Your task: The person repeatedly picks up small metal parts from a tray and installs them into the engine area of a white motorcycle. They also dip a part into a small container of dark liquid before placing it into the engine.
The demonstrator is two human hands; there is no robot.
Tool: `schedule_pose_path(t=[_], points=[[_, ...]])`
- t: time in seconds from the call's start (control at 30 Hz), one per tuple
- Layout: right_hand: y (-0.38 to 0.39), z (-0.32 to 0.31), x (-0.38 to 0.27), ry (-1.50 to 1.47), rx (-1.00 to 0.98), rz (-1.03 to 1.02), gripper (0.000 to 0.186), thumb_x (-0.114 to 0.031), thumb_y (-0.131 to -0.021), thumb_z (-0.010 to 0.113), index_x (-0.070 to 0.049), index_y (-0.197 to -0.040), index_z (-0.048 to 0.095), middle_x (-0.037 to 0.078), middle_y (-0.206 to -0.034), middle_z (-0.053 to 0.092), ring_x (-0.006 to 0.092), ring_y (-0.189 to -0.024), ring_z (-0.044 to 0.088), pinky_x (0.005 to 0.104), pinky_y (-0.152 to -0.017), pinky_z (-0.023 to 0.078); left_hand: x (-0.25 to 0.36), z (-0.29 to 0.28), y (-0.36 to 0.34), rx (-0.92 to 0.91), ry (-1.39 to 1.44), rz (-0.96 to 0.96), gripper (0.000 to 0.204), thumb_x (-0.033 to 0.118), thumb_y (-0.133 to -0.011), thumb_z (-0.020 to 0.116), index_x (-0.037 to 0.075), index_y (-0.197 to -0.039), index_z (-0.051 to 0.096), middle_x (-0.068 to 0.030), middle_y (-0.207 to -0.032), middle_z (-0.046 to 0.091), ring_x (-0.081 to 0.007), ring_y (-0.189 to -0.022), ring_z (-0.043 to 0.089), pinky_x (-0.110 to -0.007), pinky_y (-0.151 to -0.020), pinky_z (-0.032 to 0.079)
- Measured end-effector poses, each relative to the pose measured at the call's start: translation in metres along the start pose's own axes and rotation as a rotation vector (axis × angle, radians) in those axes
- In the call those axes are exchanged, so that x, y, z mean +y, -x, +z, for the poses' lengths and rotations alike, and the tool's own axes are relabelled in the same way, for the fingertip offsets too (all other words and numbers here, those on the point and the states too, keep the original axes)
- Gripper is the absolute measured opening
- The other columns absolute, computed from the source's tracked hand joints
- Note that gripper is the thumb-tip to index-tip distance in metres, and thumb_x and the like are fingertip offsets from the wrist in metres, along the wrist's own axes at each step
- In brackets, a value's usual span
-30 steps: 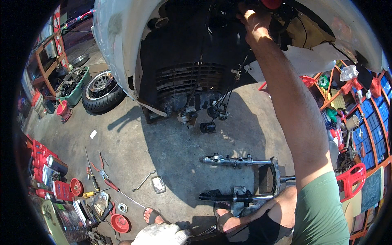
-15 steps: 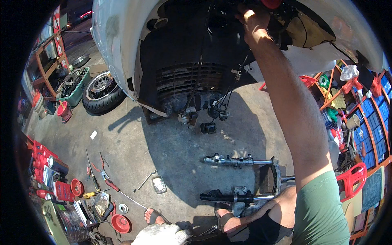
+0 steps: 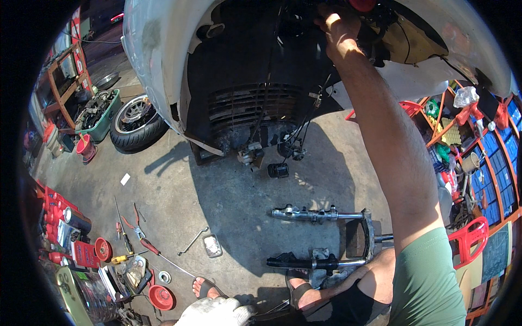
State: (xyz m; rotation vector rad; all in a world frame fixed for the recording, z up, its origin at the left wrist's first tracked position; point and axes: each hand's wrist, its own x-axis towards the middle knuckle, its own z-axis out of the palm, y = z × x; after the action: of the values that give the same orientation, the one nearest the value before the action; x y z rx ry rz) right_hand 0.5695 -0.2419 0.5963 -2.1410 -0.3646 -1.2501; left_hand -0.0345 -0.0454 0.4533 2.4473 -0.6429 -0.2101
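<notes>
My bare right hand point(image 3: 340, 35) reaches up under the white scooter bodywork point(image 3: 157, 54), fingers curled among dark parts beside a red round part point(image 3: 360, 4); what they grip is hidden in shadow. My left hand point(image 3: 215, 312), in a white glove at the lower edge, has its fingers bent together; whether they hold anything is hidden. Below the bodywork hang cables with a caliper-like metal part point(image 3: 251, 154) and a black box-like part point(image 3: 278, 170). A front fork assembly point(image 3: 315, 213) lies on the concrete between my right foot and the bodywork.
A wheel with tyre point(image 3: 136, 127) and green tub of parts point(image 3: 98, 119) lie left. Pliers point(image 3: 136, 228), screwdrivers, a wrench point(image 3: 190, 242), red dishes point(image 3: 160, 298) and a metal tray point(image 3: 212, 245) are on the floor. Right stand a cluttered orange rack point(image 3: 489, 185) and red plastic stool point(image 3: 473, 242).
</notes>
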Motion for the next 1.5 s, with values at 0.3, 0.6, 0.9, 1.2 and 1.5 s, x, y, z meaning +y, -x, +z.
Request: schedule_pose_path(t=[0.3,0.6,0.9,1.2,1.5], points=[[0.032,-0.017,-0.037,0.059,-0.084,-0.048,0.02,-0.027,-0.1,0.06,-0.014,-0.111,0.072,0.007,-0.106,0.076,0.0217,-0.093,0.073,0.0401,-0.074,0.054,0.001,0.002,0.003,-0.002,-0.021,-0.021,0.01,0.015,-0.087,0.063,0.01,-0.095,0.06,-0.0109,-0.085,0.055,-0.031,-0.081,0.06,-0.042,-0.072,0.049],[0.003,0.0,0.015,0.318,0.009,-0.109,0.027,-0.03,-0.102,0.054,-0.014,-0.119,0.069,0.007,-0.112,0.075,0.0214,-0.099,0.073,0.0399,-0.079,0.054,-0.004,0.001,-0.003,-0.019,0.0,0.011,0.01,0.014,-0.087,0.064,0.01,-0.096,0.06,-0.011,-0.085,0.055,-0.0313,-0.08,0.06,-0.042,-0.073,0.049],[0.009,-0.032,-0.008,0.026,-0.051,0.054,0.029,-0.031,-0.099,0.058,-0.006,-0.1,0.072,0.011,-0.084,0.074,0.0243,-0.073,0.072,0.0424,-0.063,0.052,-0.004,0.001,-0.004,-0.017,0.01,0.029,0.01,0.014,-0.088,0.064,0.01,-0.096,0.06,-0.0107,-0.084,0.055,-0.0309,-0.079,0.06,-0.042,-0.072,0.049],[0.03,-0.042,-0.032,-0.65,-0.043,0.348,0.022,-0.027,-0.092,0.069,-0.005,-0.093,0.071,0.004,-0.077,0.066,0.0164,-0.064,0.058,0.036,-0.057,0.044,-0.004,0.001,-0.005,-0.009,0.011,0.032,0.01,0.014,-0.088,0.065,0.01,-0.096,0.061,-0.0104,-0.084,0.055,-0.0305,-0.079,0.061,-0.041,-0.071,0.05],[0.031,-0.044,-0.039,-0.525,-0.074,0.347,0.023,-0.027,-0.099,0.063,-0.006,-0.09,0.07,0.002,-0.075,0.066,0.0156,-0.064,0.056,0.035,-0.056,0.042,-0.005,0.002,-0.004,-0.016,0.012,0.029,0.008,0.015,-0.091,0.064,0.01,-0.095,0.061,-0.0104,-0.084,0.055,-0.0302,-0.08,0.061,-0.041,-0.072,0.05]])
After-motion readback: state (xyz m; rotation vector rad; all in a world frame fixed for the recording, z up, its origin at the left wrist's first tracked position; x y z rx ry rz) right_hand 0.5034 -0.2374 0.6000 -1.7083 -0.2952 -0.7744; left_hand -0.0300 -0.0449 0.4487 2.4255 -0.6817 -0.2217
